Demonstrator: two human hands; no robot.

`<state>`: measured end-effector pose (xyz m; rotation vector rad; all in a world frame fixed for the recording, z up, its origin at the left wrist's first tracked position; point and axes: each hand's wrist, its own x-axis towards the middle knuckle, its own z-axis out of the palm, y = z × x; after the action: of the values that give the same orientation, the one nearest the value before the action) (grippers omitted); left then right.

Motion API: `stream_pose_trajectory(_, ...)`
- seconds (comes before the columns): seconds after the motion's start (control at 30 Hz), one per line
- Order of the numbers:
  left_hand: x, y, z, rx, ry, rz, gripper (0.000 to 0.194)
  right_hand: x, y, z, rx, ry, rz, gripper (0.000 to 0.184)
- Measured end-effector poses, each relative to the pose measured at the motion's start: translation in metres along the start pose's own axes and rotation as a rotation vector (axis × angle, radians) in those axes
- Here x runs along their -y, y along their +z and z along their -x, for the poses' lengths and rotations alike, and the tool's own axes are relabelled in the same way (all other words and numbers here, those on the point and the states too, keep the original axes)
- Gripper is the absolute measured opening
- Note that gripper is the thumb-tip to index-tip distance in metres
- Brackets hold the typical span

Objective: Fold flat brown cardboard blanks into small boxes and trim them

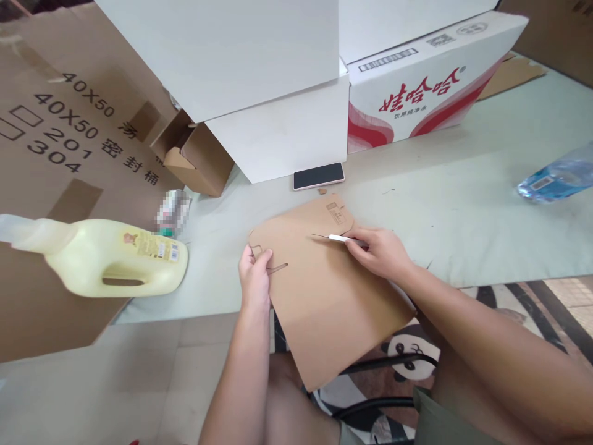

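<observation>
A brown cardboard sheet (pixel 324 296) lies tilted over the front edge of the pale green surface (pixel 463 210) and my lap. My left hand (pixel 254 278) pinches its left edge, beside slots cut in the board. My right hand (pixel 380 250) is closed on a thin white cutting tool (pixel 340 238), whose tip rests on the cardboard at the end of a dark cut line.
A phone (pixel 319 175) lies face up behind the cardboard, before stacked white boxes (pixel 278 130). A red-and-white printed carton (pixel 430 86) stands at the back right. A yellow jug (pixel 115 256) lies left, a small open brown box (pixel 197 154) behind it. A water bottle (pixel 556 179) lies far right.
</observation>
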<state>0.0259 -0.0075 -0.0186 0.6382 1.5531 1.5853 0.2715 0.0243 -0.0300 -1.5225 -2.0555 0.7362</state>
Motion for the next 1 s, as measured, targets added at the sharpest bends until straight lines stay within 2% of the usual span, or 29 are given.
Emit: stream_pose_trajectory(1.0,0.0,-0.0003,0.0001,0.009,-0.01,-0.031,0.035,-0.0002,0.001,-0.0006,0.009,0.013,0.0,0.03)
